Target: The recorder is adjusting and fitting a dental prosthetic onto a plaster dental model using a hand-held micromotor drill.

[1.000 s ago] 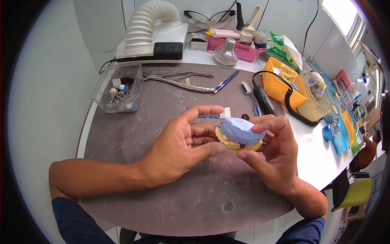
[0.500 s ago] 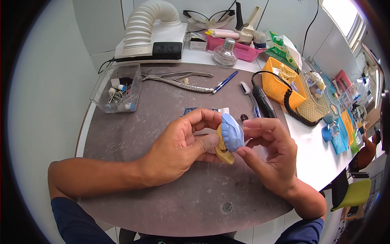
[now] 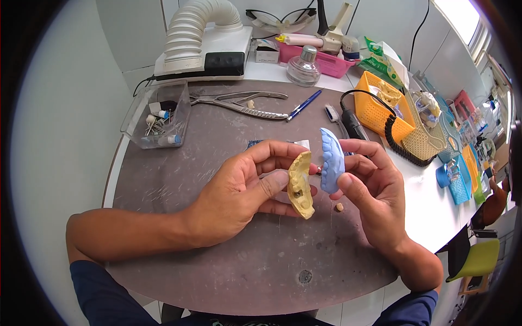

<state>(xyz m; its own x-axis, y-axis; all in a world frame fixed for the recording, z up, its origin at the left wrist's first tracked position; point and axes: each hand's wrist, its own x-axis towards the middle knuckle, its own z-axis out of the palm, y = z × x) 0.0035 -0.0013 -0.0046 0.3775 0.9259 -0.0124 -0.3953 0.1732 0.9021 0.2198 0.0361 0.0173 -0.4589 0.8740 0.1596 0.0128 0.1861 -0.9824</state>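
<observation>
In my left hand (image 3: 234, 201) is a yellow dental cast (image 3: 300, 190), held upright between thumb and fingers, its row of teeth showing, with a dark gap lower down. My right hand (image 3: 380, 195) grips a blue dental cast (image 3: 330, 155) a little to the right of it; the two pieces are apart. A small tan piece (image 3: 339, 207) is just below the blue cast. Behind my left fingers a blue-and-white strip (image 3: 253, 143) lies on the grey work board (image 3: 244, 271), partly hidden.
Pliers (image 3: 239, 106), a blue pen (image 3: 303, 106), a toothbrush (image 3: 333, 116) and a black handpiece (image 3: 354, 127) lie behind my hands. A clear tray (image 3: 136, 127) sits at left, yellow baskets (image 3: 380, 119) at right. A white hose unit (image 3: 185, 49) and glass bottle (image 3: 303, 70) stand at the back.
The blue cast, earlier resting on the yellow one, is now lifted off to the right in my right hand. The yellow cast has turned upright in my left hand.
</observation>
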